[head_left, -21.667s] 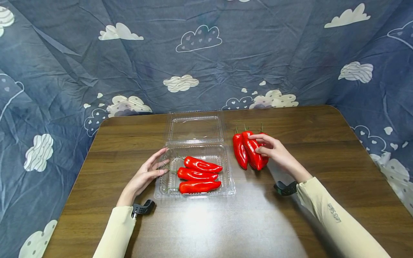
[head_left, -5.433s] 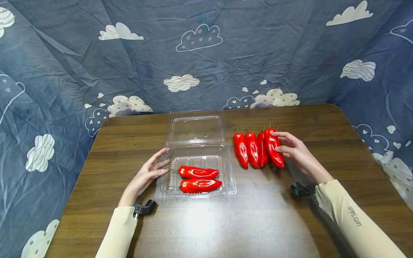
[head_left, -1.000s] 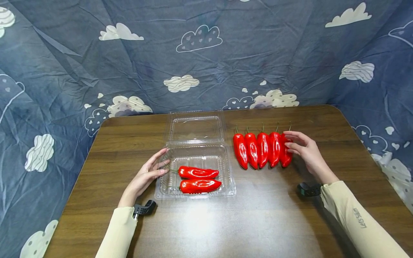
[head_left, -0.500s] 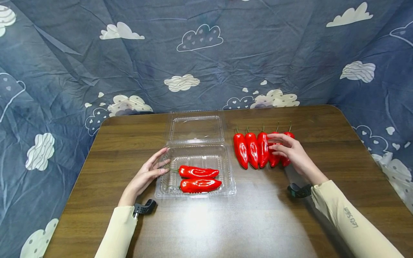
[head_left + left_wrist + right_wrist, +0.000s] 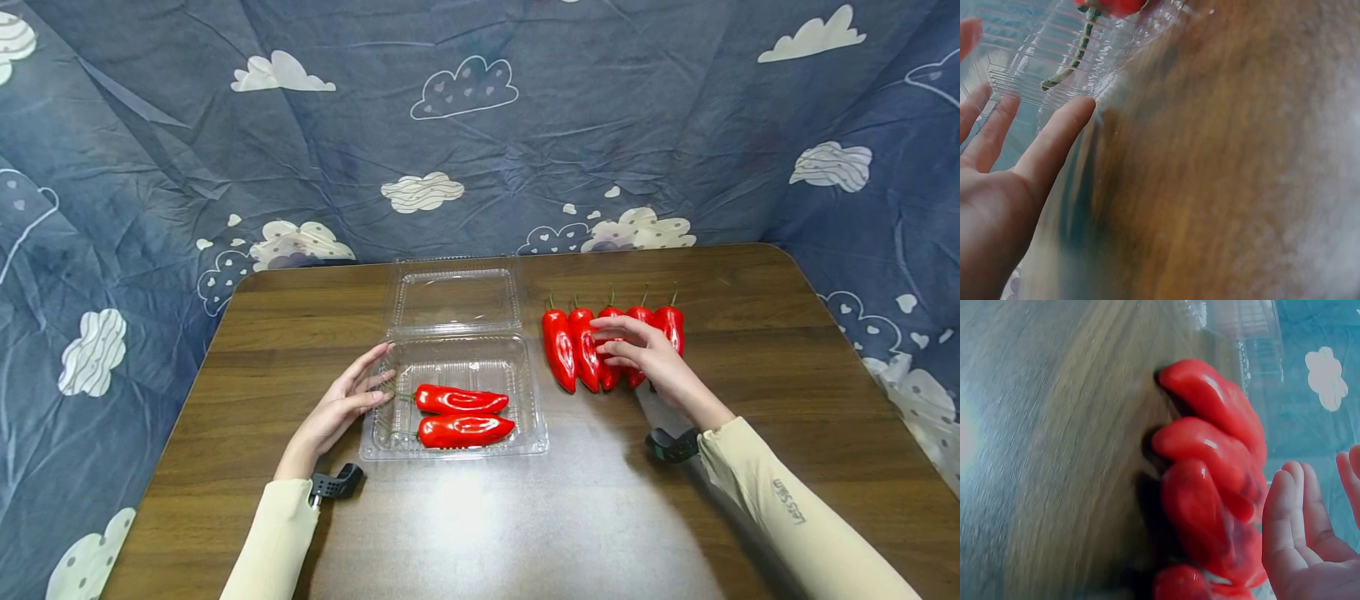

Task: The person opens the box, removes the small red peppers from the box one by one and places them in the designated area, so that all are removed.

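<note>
My left hand (image 5: 341, 412) rests against the left wall of a clear plastic clamshell box (image 5: 531, 392), its fingers straight. In the left wrist view the fingertips touch the ribbed side, near the green stem (image 5: 1079, 53) of a pepper. Inside lie two long red peppers (image 5: 461, 400), one behind the other, stems to the left. Right of the box, several red peppers (image 5: 558, 354) stand in a row on the table, stems away from me. Over the middle of this row hangs my right hand (image 5: 645, 354), loosely bent, holding nothing; it partly hides the peppers below.
The box's transparent lid (image 5: 457, 300) lies folded back behind it, towards the rear edge of the brown wooden table (image 5: 750, 350). A blue cloth (image 5: 480, 150) with white clouds hangs behind and at both sides.
Since the first frame, one pepper has left the box and the table peppers now form a spaced row. In the last second my right hand let go of the rightmost pepper and moved left.
</note>
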Demonstrator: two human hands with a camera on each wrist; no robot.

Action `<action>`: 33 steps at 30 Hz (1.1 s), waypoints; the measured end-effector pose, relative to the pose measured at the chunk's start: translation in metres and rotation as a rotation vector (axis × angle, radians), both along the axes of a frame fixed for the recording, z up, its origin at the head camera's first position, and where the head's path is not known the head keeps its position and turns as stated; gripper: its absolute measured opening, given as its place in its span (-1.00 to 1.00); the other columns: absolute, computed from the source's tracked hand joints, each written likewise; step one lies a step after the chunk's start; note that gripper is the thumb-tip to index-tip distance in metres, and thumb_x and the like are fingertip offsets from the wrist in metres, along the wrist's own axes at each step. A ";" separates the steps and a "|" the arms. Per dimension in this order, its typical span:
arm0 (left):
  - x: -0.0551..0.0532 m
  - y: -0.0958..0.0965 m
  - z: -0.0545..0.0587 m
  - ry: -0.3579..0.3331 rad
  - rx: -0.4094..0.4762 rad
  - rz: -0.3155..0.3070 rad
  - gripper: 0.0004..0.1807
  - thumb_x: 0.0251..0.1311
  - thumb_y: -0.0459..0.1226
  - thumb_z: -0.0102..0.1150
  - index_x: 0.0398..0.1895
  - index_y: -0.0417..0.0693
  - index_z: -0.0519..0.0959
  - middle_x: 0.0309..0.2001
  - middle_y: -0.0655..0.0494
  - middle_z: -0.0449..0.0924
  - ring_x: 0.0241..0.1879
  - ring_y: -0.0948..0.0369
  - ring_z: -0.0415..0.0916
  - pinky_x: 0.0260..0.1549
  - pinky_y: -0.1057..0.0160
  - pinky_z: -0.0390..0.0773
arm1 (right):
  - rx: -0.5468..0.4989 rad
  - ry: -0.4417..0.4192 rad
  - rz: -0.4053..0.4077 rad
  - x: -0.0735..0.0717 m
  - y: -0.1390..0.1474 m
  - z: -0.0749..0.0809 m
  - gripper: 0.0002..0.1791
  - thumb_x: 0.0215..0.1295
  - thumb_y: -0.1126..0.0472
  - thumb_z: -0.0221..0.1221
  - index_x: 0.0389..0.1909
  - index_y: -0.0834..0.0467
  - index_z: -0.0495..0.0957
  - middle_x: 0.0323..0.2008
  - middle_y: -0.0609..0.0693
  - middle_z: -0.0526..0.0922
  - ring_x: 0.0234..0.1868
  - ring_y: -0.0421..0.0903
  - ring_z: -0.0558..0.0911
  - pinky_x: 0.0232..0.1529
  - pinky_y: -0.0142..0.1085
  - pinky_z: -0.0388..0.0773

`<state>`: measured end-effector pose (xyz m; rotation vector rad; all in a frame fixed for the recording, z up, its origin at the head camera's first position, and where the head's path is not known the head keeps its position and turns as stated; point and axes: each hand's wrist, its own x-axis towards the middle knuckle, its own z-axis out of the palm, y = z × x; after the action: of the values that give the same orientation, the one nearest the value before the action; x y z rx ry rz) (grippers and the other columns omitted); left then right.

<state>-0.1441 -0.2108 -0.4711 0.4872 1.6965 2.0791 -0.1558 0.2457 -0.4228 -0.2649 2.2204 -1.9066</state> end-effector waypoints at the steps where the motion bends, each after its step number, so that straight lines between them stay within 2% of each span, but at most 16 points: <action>1: 0.000 0.000 0.000 0.000 0.000 -0.001 -0.24 0.27 -0.57 -0.12 0.51 -0.16 -0.08 0.51 -0.06 -0.25 0.40 -0.25 -0.15 0.18 0.13 0.37 | 0.000 -0.002 0.004 -0.001 -0.002 0.000 -0.57 0.37 0.41 0.00 0.21 0.51 0.29 0.04 0.33 0.48 -0.07 -0.06 0.61 -0.09 -0.29 0.60; 4: 0.000 0.000 0.000 -0.005 0.003 0.002 -0.24 0.27 -0.57 -0.12 0.51 -0.14 -0.08 0.51 -0.05 -0.24 0.40 -0.25 -0.15 0.18 0.13 0.37 | 0.010 -0.002 0.020 -0.002 -0.007 0.000 -0.58 0.36 0.43 0.00 0.21 0.51 0.30 0.07 0.44 0.43 -0.06 -0.01 0.61 -0.09 -0.24 0.60; 7: 0.000 0.000 0.001 -0.001 0.001 0.001 -0.25 0.28 -0.57 -0.12 0.51 -0.15 -0.08 0.52 -0.06 -0.25 0.39 -0.26 -0.16 0.18 0.13 0.37 | 0.016 -0.007 0.034 -0.004 -0.012 0.001 -0.59 0.36 0.44 0.00 0.20 0.48 0.33 0.07 0.48 0.43 -0.09 0.04 0.62 -0.09 -0.21 0.61; 18: 0.001 0.001 0.001 0.009 0.001 0.001 -0.26 0.27 -0.57 -0.14 0.51 -0.17 -0.08 0.52 -0.06 -0.27 0.39 -0.26 -0.16 0.19 0.14 0.36 | 0.029 -0.040 0.082 -0.006 -0.033 0.009 -0.60 0.36 0.38 0.02 0.19 0.41 0.39 0.04 0.42 0.49 -0.07 0.16 0.60 -0.02 -0.10 0.57; 25: 0.002 0.001 0.003 0.009 -0.003 0.003 -0.25 0.28 -0.56 -0.14 0.51 -0.15 -0.08 0.52 -0.06 -0.27 0.39 -0.26 -0.15 0.18 0.13 0.37 | 0.044 -0.023 0.124 -0.009 -0.047 0.015 -0.61 0.35 0.40 0.04 0.17 0.40 0.41 0.05 0.41 0.49 -0.03 0.31 0.55 -0.05 -0.14 0.59; 33: 0.001 0.001 0.002 0.008 0.005 0.004 -0.25 0.27 -0.57 -0.14 0.51 -0.14 -0.07 0.52 -0.07 -0.27 0.39 -0.27 -0.16 0.17 0.14 0.38 | 0.009 -0.006 0.171 -0.011 -0.064 0.019 -0.63 0.33 0.43 0.01 0.14 0.40 0.43 -0.03 0.40 0.53 -0.04 0.31 0.57 -0.03 -0.02 0.56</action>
<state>-0.1426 -0.2094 -0.4691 0.4946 1.6992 2.0872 -0.1672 0.1820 -0.4040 -0.4322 2.1267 -1.8053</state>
